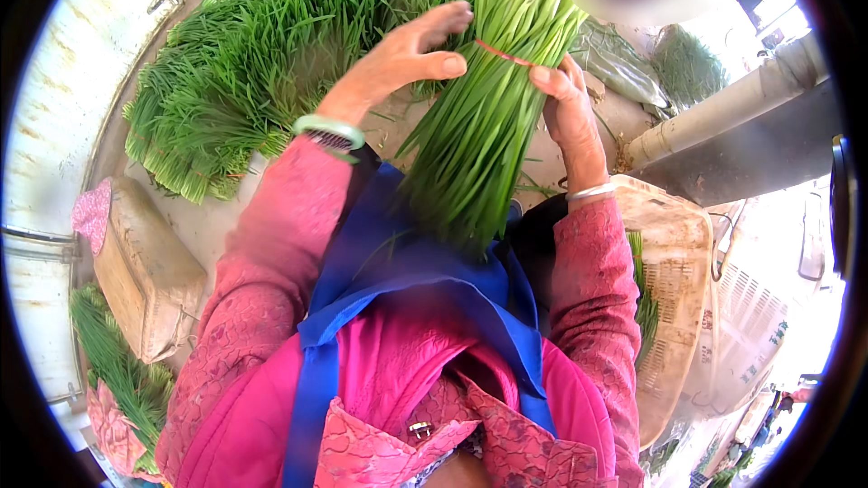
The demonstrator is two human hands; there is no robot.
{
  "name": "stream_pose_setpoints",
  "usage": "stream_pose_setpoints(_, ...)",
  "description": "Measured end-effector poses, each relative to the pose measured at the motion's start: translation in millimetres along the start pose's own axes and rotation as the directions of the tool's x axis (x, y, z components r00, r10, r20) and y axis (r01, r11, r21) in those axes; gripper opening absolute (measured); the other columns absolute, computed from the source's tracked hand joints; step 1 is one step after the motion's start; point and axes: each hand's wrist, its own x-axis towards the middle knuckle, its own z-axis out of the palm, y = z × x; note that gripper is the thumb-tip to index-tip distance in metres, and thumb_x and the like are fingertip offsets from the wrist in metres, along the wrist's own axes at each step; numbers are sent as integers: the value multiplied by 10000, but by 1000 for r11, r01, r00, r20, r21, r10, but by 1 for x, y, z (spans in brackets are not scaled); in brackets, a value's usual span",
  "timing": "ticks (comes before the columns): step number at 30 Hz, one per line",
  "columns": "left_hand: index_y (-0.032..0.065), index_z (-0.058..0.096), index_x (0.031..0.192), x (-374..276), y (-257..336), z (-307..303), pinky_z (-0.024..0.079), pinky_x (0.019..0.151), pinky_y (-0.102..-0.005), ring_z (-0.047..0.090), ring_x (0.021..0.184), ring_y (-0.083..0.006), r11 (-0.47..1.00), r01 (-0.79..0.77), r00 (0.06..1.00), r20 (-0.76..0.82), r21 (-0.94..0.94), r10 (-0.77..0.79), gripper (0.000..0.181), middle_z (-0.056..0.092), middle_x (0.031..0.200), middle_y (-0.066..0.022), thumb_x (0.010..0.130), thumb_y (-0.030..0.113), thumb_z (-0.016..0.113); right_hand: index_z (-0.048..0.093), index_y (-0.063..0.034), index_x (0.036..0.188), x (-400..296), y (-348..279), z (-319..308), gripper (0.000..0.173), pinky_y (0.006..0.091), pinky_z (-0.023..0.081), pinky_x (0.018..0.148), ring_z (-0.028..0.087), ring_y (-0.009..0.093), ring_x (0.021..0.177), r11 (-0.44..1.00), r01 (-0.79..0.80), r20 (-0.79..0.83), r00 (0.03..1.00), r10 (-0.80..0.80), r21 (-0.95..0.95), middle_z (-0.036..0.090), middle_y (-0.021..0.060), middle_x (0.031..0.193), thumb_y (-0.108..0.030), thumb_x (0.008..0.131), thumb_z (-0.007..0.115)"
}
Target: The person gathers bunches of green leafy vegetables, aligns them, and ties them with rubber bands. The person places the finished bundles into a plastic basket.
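A bundle of garlic chives [485, 115] is held up before my blue apron [407, 251], pale cut ends away from me and green tips hanging toward my lap. Around its upper part runs a thin red tie [503, 53]. My right hand [571, 105] grips the bundle's right side, thumb beside the tie. At the left, my left hand [400, 54] is spread, thumb and fingers apart, close to the stems. It holds nothing; whether a fingertip touches the bundle I cannot tell.
Many tied chive bundles [237, 74] are heaped on the floor to the left and ahead. A plastic basket [671, 237] with chives stands by my right arm. Beyond it runs a thick pipe [725, 102]. A worn cardboard box [146, 264] sits at lower left.
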Motion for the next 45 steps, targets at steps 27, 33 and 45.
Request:
stream_pose_setpoints(27, 44, 582, 1184, -6, -32, -104, 512, 882, -373, 628, 1012, -234, 817, -73, 840, -477, -572, -259, 386, 636, 1138, -117, 939, 342, 556, 671, -32, 1066, 23, -58, -82, 288, 191, 351, 442, 489, 40, 500, 704, -240, -172, 971, 168, -668, 666, 23, 789, -179, 826, 610)
stream_pose_setpoints(33, 51, 554, 1222, -21, -31, -116, 506, 895, -399, 606, 1054, -254, 804, -140, 710, -625, -578, -325, 432, 621, 1179, -93, 965, 394, 493, 678, -42, 961, 3, -59, -60, 238, 178, 356, 463, 519, 32, 548, 844, -98, -203, 979, -13, -527, 621, -13, 732, -256, 878, 617)
stream_pose_setpoints(45, 91, 512, 1279, -49, -28, -101, 521, 900, -441, 599, 1050, -269, 724, -166, 750, -562, -669, -348, 514, 583, 1212, -94, 938, 476, 498, 678, -75, 961, -13, -56, 21, 224, 318, 506, 662, 641, 192, 699, 585, 345, 180, 929, -322, -734, 677, 74, 808, -237, 806, 686)
